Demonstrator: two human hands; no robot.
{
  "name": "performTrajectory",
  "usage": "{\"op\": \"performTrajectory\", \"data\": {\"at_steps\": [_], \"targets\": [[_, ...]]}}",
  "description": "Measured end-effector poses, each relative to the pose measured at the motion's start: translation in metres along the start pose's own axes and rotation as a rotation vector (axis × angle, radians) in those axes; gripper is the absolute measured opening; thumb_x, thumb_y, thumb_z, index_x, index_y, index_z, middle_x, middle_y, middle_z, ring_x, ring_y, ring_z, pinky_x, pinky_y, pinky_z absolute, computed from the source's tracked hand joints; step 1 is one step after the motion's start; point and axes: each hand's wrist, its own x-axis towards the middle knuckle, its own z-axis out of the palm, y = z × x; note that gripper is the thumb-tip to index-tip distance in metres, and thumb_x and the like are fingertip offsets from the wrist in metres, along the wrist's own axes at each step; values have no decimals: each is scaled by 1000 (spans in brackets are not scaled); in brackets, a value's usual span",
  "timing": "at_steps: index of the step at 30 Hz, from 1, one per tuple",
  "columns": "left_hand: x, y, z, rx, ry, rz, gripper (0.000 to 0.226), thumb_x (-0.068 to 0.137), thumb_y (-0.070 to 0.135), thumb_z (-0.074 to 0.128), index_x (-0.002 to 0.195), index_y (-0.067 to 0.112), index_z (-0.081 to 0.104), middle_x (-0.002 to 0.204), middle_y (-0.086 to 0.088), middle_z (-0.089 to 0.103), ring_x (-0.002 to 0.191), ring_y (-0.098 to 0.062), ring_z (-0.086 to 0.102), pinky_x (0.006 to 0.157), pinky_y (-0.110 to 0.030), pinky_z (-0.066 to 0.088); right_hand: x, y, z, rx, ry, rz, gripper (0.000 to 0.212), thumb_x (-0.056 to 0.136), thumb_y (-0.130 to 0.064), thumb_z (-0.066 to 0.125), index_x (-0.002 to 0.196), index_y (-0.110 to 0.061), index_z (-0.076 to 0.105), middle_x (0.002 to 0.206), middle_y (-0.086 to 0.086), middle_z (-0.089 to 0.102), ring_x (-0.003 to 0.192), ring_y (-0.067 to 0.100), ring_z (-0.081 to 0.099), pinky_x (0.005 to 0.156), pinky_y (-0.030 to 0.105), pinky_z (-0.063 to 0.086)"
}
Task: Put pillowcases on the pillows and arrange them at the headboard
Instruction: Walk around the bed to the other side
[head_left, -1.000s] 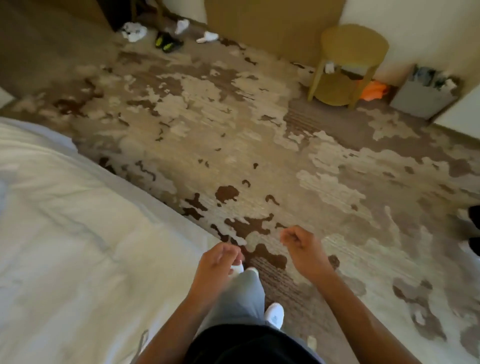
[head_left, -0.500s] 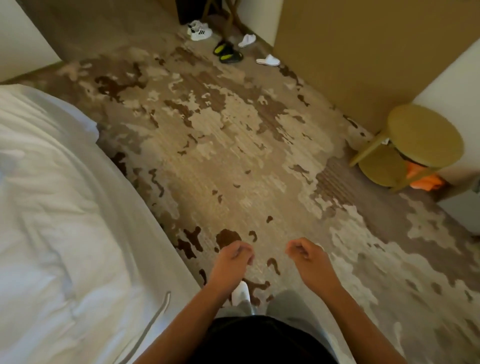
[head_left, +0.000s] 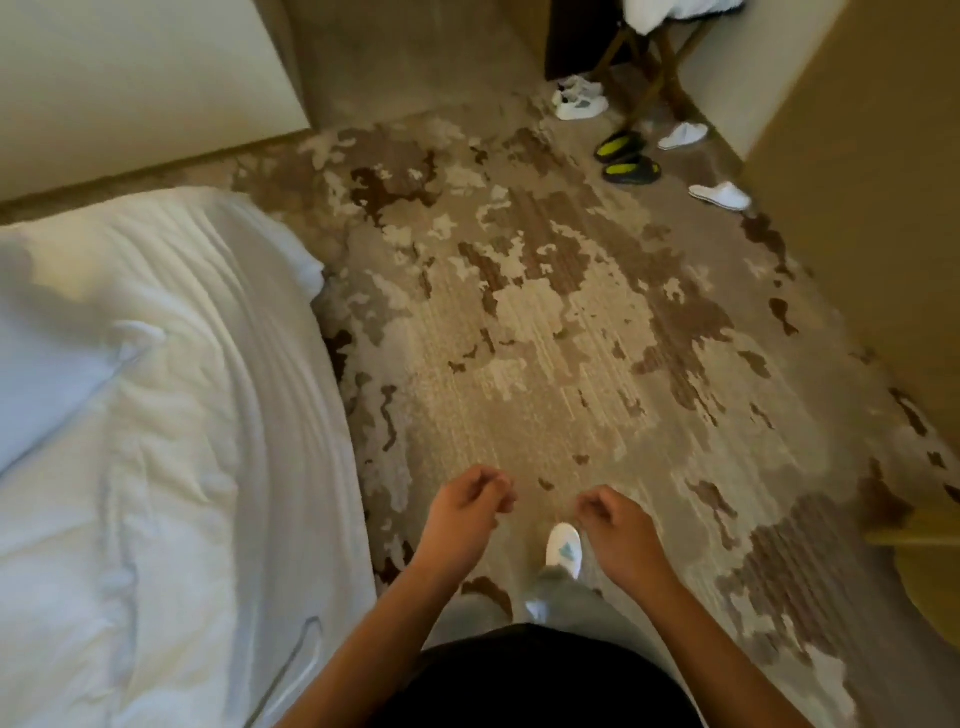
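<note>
The bed (head_left: 171, 467) with its rumpled white duvet fills the left side. A white pillow or pillowcase (head_left: 47, 358) lies on it at the far left, partly cut off by the frame edge. My left hand (head_left: 465, 512) hangs over the carpet just right of the bed's edge, fingers curled in, holding nothing. My right hand (head_left: 613, 530) is a little to its right, also loosely curled and empty. No headboard is in view.
Patterned brown and beige carpet (head_left: 545, 322) runs ahead. White sneakers (head_left: 579, 98), black-and-green slides (head_left: 626, 158) and white slippers (head_left: 719, 195) lie at the far right by a folding luggage rack (head_left: 654, 57). A tan wall panel (head_left: 857, 208) runs along the right.
The view has swung left and forward along the bed. The round yellow side table has left the frame. Both hands stay curled and empty in front of me.
</note>
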Motion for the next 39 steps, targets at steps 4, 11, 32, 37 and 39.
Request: {"op": "performTrajectory", "data": {"at_steps": [4,11,32,37,39], "targets": [[58,38,-31,-74,170,-36,22,84,52,54,91,42,72,88,7,77,84,-9,73,86,-43,61,114,-110,-15,-82,-155,-145,15,102,-36,59,92,-32,69,90,-14,71,83,0,66,70,19,49],[182,87,-91,-273,383,-105,18,96,40,57,91,37,74,89,7,78,83,-9,74,82,-39,61,290,-281,3,-211,-327,-388,16,101,-40,60,99,-29,72,94,-14,71,89,0,65,72,18,47],[669,383,-399,-437,416,42,18,96,34,57,97,25,72,92,4,78,87,-9,74,75,-23,55,744,-634,88,-315,-371,-292,13,100,-38,63,91,-35,71,86,-18,73,80,1,69,73,28,56],[748,412,-501,-490,605,-58,19,97,33,58,96,22,73,88,4,78,83,-11,75,77,-33,58,852,-778,159,-411,-517,-412,18,101,-42,60,88,-35,70,84,-13,72,79,7,67,66,25,52],[773,424,-540,-521,673,-82,21,94,38,57,95,24,73,87,4,78,83,-12,75,79,-37,59,883,-845,192,-442,-594,-483,18,101,-43,59,91,-32,70,86,-12,71,82,4,67,66,21,49]]}}
